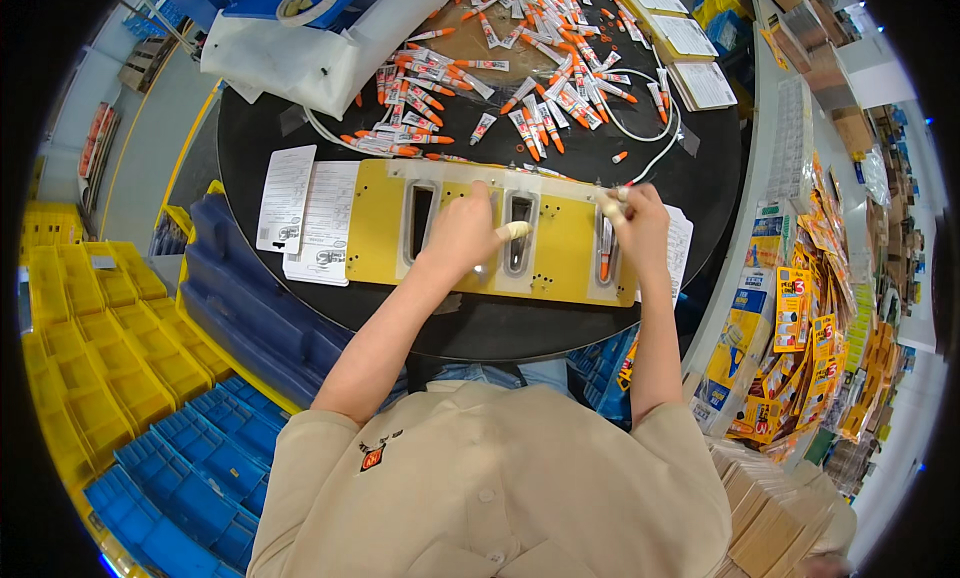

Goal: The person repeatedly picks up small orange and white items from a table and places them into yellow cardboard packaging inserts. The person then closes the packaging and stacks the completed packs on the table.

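A yellow jig plate with three long slots lies on a round black table. My left hand rests over the plate between the left and middle slots, fingers curled, a taped fingertip pointing at the middle slot. My right hand hovers over the right slot, where a small orange-capped tube lies. Whether either hand pinches anything is unclear. Several small white tubes with orange caps are piled at the table's far side.
Paper sheets lie left of the plate and more at the far right. A white bag sits at the far left, a white cable loops nearby. Yellow and blue bins stand left; printed cards are stacked right.
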Tool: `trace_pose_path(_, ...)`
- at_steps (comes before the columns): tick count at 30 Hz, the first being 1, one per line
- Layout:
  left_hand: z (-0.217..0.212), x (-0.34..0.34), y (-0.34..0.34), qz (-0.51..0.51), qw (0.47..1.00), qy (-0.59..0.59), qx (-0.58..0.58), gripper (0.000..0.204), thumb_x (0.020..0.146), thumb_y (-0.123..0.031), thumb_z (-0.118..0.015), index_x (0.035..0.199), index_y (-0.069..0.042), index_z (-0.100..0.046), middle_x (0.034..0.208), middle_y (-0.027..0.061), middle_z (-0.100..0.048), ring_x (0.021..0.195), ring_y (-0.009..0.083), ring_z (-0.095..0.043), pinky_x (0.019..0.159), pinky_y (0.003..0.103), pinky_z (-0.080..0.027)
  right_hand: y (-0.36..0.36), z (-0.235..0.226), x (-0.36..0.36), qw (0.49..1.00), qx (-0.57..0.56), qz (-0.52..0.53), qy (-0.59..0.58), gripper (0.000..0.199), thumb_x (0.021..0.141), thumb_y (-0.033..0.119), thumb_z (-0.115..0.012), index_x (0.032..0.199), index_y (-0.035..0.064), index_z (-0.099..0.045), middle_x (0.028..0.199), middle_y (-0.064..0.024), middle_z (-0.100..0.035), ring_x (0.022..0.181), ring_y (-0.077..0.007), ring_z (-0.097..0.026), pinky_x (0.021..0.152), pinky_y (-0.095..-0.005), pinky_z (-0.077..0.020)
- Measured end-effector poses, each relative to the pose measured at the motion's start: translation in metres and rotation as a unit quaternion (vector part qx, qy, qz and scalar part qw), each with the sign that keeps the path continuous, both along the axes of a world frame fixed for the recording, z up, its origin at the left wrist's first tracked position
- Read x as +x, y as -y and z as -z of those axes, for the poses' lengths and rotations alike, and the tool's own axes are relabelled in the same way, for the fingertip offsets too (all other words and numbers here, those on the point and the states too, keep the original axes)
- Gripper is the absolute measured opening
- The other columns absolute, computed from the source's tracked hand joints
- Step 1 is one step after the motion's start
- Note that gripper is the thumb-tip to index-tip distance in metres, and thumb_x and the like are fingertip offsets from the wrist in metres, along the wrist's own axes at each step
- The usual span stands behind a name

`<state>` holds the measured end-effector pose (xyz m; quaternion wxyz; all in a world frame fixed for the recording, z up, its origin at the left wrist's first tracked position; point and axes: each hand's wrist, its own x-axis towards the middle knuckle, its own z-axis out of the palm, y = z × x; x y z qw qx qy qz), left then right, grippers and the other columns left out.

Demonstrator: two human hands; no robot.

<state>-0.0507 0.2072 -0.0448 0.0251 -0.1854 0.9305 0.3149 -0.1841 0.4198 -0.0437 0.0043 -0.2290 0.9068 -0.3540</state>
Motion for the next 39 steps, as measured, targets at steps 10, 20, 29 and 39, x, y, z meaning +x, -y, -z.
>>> trace_pose_path(10, -0.007, 0.038, 0.073, -0.047, 0.998, -0.020, 0.021, 0.039, 0.077, -0.028, -0.072, 0.099, -0.003, -0.052, 0.084, 0.0176, -0.064, 0.081, 0.0376, -0.062, 0.071, 0.042, -0.048, 0.173, 0.053, -0.053, 0.978, 0.187, -0.062, -0.073, 0.029, 0.077, 0.021, -0.071, 0.093, -0.0026, -0.066, 0.107, -0.0261, -0.057, 0.093, -0.0410, -0.063, 0.080, -0.0434, -0.0528)
trace_pose_path(20, -0.024, 0.042, 0.100, -0.075, 0.990, 0.083, -0.084, 0.055, 0.075, -0.048, -0.072, 0.103, -0.004, -0.055, 0.087, 0.0133, -0.067, 0.085, 0.0340, -0.064, 0.070, 0.043, -0.049, 0.094, -0.005, 0.024, 0.984, -0.128, -0.090, 0.081, 0.038, 0.077, 0.016, -0.076, 0.110, 0.0041, -0.062, 0.065, -0.0058, -0.054, 0.056, -0.0143, -0.050, 0.055, -0.0289, -0.0425)
trace_pose_path(29, 0.010, -0.084, 0.188, -0.145, 0.949, 0.001, -0.282, 0.023, 0.082, -0.023, -0.065, 0.097, -0.005, -0.063, 0.091, 0.0171, -0.068, 0.088, 0.0352, -0.067, 0.077, 0.045, -0.053, 0.062, 0.016, 0.060, 0.997, -0.063, -0.026, -0.039, 0.026, 0.079, 0.020, -0.072, 0.095, 0.0001, -0.066, 0.105, -0.0167, -0.057, 0.087, -0.0336, -0.060, 0.076, -0.0400, -0.0484)
trace_pose_path(39, -0.038, -0.045, 0.198, -0.066, 0.983, -0.062, -0.159, 0.018, 0.087, -0.021, -0.063, 0.099, -0.008, -0.066, 0.092, 0.0150, -0.068, 0.083, 0.0319, -0.064, 0.072, 0.039, -0.049, -0.130, 0.096, -0.022, 0.914, 0.236, 0.322, 0.065, 0.073, 0.086, 0.056, -0.055, 0.142, 0.0110, -0.038, 0.152, -0.0227, -0.021, 0.140, -0.0430, -0.016, 0.107, -0.0593, -0.0214)
